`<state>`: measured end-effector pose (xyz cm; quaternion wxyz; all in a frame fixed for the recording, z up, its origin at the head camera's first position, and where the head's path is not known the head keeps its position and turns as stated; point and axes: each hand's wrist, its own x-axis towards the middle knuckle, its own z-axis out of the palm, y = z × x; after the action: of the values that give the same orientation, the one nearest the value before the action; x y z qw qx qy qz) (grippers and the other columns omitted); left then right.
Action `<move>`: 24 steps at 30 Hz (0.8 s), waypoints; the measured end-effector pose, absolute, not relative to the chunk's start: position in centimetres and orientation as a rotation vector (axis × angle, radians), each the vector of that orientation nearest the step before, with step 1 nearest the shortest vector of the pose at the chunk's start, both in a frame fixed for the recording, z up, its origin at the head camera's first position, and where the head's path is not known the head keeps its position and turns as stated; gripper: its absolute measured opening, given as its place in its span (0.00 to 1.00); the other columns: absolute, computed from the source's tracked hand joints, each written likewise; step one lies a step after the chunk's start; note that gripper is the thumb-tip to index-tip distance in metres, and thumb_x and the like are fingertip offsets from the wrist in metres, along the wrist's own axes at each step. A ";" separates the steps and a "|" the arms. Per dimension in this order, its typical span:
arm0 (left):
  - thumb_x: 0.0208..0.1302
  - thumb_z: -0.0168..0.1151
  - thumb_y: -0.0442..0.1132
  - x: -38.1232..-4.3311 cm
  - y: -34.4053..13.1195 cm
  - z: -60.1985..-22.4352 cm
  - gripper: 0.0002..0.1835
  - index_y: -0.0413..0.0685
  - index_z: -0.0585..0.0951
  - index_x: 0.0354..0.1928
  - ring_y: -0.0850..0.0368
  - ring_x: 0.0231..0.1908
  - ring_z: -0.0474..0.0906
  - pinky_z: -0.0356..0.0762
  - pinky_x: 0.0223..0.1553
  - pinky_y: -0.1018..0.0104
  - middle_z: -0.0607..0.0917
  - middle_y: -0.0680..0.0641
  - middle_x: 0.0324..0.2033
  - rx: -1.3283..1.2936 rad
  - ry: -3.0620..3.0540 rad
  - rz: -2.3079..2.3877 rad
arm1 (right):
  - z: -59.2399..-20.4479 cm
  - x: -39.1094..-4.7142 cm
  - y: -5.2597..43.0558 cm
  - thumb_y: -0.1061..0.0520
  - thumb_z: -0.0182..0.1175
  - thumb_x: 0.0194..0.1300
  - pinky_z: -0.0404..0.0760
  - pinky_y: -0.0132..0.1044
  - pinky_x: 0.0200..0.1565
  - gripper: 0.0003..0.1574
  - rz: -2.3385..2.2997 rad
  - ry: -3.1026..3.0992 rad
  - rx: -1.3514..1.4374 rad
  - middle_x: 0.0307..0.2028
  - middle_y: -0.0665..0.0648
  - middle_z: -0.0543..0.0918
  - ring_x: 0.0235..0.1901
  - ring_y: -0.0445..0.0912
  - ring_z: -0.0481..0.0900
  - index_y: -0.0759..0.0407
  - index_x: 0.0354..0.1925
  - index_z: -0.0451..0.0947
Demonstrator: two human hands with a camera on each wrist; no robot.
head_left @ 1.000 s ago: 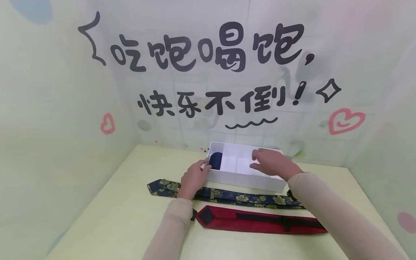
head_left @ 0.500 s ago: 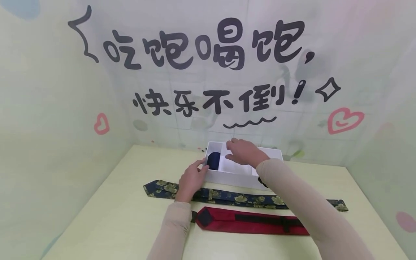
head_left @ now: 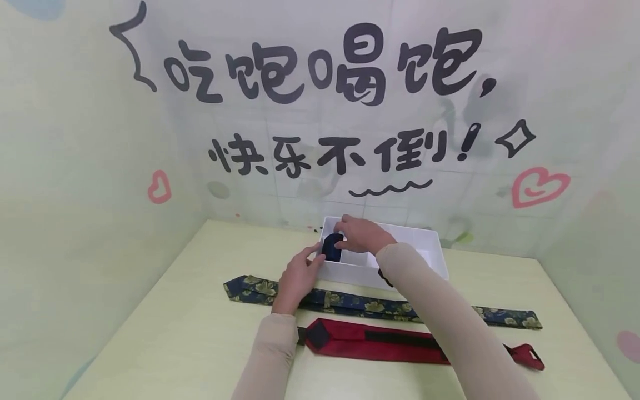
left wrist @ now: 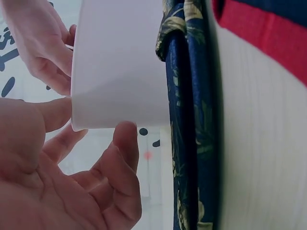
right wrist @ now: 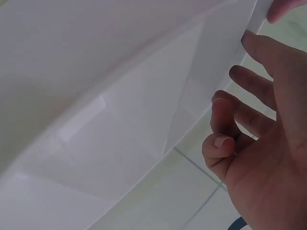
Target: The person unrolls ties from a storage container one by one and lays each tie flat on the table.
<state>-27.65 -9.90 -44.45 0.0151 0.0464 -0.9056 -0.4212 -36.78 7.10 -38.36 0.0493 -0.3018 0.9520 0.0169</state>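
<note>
A white compartment box (head_left: 360,273) stands against the back wall, a dark navy roll (head_left: 331,250) in its leftmost compartment. My left hand (head_left: 298,273) holds the box's left front corner. In the left wrist view, that hand (left wrist: 62,187) has its thumb at the rim and its fingertips along the end wall. My right hand (head_left: 365,235) reaches over the box, thumb at the roll's right edge and fingers near the back rim. In the right wrist view this hand's (right wrist: 273,153) fingers are loosely bent above the compartments, and the roll is not seen there.
In front of the box lies a navy floral necktie (head_left: 372,306), folded lengthwise. Nearer still is a red necktie (head_left: 370,351) with a black strap and a red knot (head_left: 527,355) at its right end. Printed wall sheets enclose the pale table (head_left: 165,311) behind and at both sides.
My right hand has moved left over the box, from its right compartments to the navy roll. The left hand has stayed at the left end. More of the ties' right ends now shows.
</note>
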 end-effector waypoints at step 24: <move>0.67 0.53 0.60 -27.7 -10.5 -44.5 0.24 0.75 0.70 0.64 0.55 0.36 0.80 0.71 0.31 0.62 0.85 0.49 0.44 0.107 -2.810 -1.376 | -40.5 -36.8 3.4 0.46 0.63 0.61 0.74 0.39 0.41 0.16 -0.014 2.792 -0.685 0.42 0.53 0.78 0.37 0.47 0.74 0.48 0.46 0.77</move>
<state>-27.72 -10.50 -44.49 0.0055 0.0341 -0.8976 -0.4395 -36.81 3.41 -40.45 0.1331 -0.2361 0.9626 -0.0047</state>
